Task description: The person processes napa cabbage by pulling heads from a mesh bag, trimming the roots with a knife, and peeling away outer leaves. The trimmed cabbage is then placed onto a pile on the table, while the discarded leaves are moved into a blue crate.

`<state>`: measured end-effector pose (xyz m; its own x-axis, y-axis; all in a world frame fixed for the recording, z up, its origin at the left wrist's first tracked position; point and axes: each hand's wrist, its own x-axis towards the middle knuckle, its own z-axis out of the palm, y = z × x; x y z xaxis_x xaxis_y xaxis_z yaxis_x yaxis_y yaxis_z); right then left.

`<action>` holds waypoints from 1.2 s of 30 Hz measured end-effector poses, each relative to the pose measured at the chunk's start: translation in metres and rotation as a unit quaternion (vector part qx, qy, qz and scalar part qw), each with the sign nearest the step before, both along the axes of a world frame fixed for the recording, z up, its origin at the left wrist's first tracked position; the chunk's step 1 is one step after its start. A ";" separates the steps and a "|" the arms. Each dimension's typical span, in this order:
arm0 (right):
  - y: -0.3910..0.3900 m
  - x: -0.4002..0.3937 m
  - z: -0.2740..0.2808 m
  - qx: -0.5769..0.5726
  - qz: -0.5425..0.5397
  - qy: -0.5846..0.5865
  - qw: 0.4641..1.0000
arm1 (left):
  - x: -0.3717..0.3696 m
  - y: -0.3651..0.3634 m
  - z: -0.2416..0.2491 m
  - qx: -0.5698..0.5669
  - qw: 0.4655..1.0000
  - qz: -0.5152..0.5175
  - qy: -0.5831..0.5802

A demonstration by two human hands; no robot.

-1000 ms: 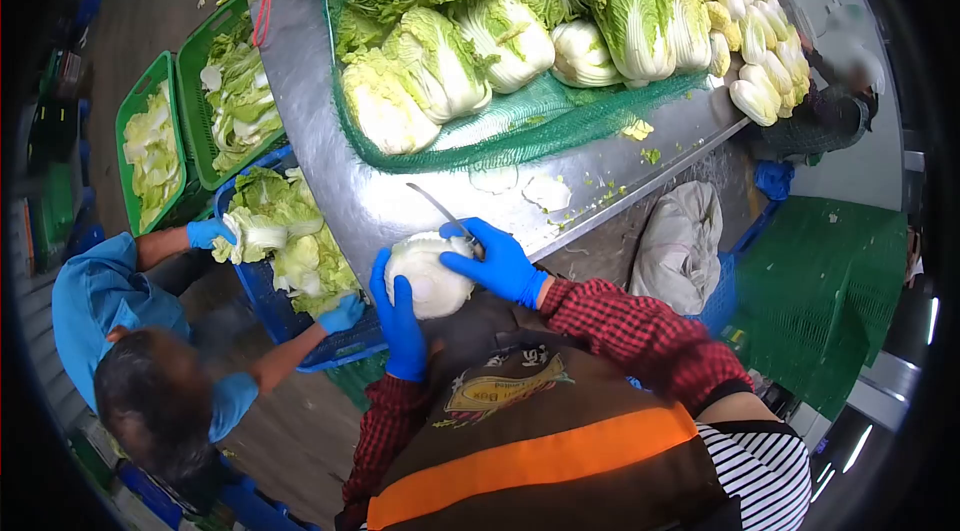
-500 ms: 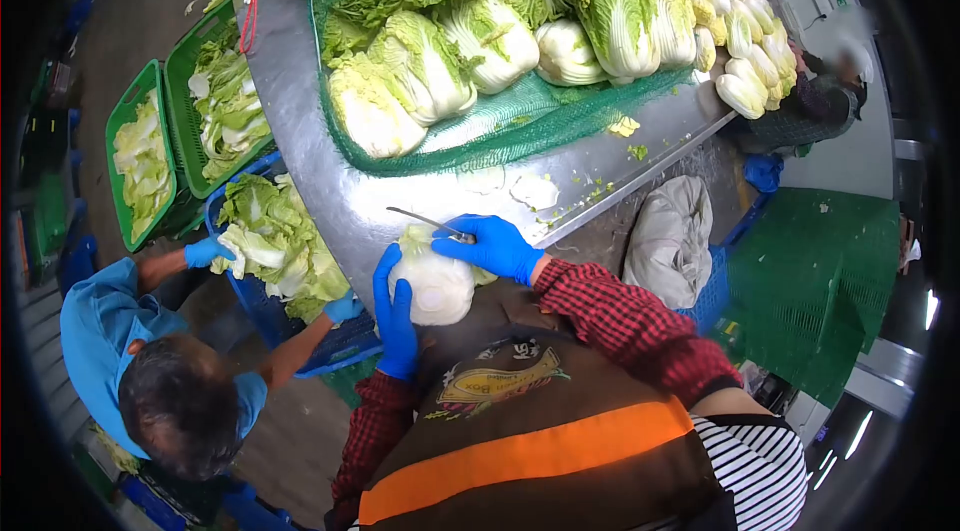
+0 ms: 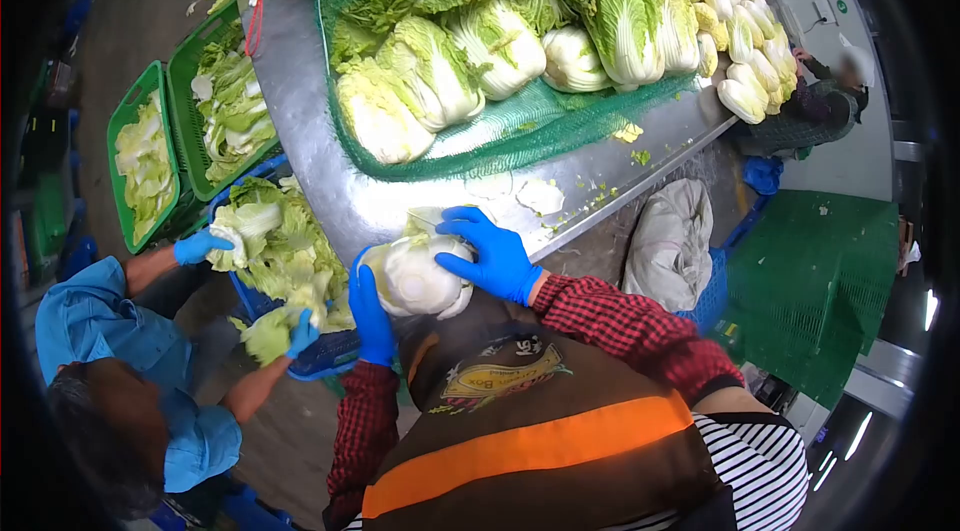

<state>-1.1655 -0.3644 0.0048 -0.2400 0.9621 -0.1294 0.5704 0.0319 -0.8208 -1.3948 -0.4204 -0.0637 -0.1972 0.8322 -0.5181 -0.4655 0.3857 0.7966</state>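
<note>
A Chinese cabbage (image 3: 418, 276) is held just off the table's near edge, its white cut base facing me. My left hand (image 3: 371, 316), in a blue glove, grips its left side. On the right side, my gloved right hand (image 3: 497, 258) bends its fingers over the cabbage, with the thumb against the base. A thin line by those fingertips looks like the knife's blade seen nearly edge-on; its handle is hidden in the hand. Beyond lie several Chinese cabbages (image 3: 500, 46) on a green mesh sack (image 3: 450, 168).
The metal table (image 3: 310, 146) bears leaf scraps and trimmed cabbages (image 3: 745, 41). To the left, a co-worker (image 3: 130, 331) handles leaves over a blue crate (image 3: 335, 356), near green crates (image 3: 170, 156) of leaves. A white sack (image 3: 670, 236) stands at right; another person (image 3: 825, 111) is behind.
The knife's blade, plainly visible before, has turned almost out of sight. My right fingers have spread over the cabbage, which has shifted slightly left. The co-worker has moved left and lifted leaves.
</note>
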 end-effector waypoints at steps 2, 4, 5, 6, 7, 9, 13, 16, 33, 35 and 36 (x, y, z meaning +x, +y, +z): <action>0.004 0.000 -0.004 0.002 -0.003 -0.011 1.000 | -0.015 0.014 -0.008 -0.046 0.997 0.017 0.068; 0.005 -0.001 -0.006 0.002 -0.009 -0.025 1.000 | -0.012 0.028 0.001 0.036 0.953 0.103 0.283; 0.008 -0.001 -0.007 -0.001 -0.003 -0.033 0.999 | -0.008 0.031 0.002 0.094 0.919 0.131 0.360; 0.009 -0.002 -0.010 -0.006 0.002 -0.041 0.999 | -0.004 0.030 0.006 0.095 0.919 0.131 0.360; 0.010 -0.001 -0.016 -0.008 0.003 -0.040 0.999 | -0.001 0.025 0.015 0.175 0.904 0.041 0.387; 0.018 0.004 -0.028 0.008 -0.008 -0.096 0.995 | 0.002 0.021 0.031 0.249 0.876 -0.051 0.411; 0.026 0.016 -0.045 0.030 -0.001 -0.093 0.995 | -0.022 0.021 0.036 0.182 0.843 -0.125 0.490; 0.031 0.021 -0.048 0.033 -0.004 -0.079 0.996 | -0.030 0.028 0.031 0.151 0.887 -0.183 0.397; 0.000 0.073 -0.045 -0.015 -0.182 0.048 0.982 | -0.048 0.172 0.036 0.390 0.405 -0.516 0.647; -0.011 0.087 -0.040 -0.016 -0.280 0.050 0.959 | -0.047 0.182 0.049 0.398 0.415 -0.532 0.621; -0.018 0.099 -0.051 0.002 -0.307 0.025 0.951 | -0.047 0.185 0.055 0.380 0.449 -0.550 0.593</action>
<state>-1.0660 -0.3821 -0.0461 0.3623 0.9231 -0.1292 0.4425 -0.2923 -0.8478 -1.4416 -0.2350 -0.0082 0.7874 0.6119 -0.0752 0.5988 -0.7300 0.3295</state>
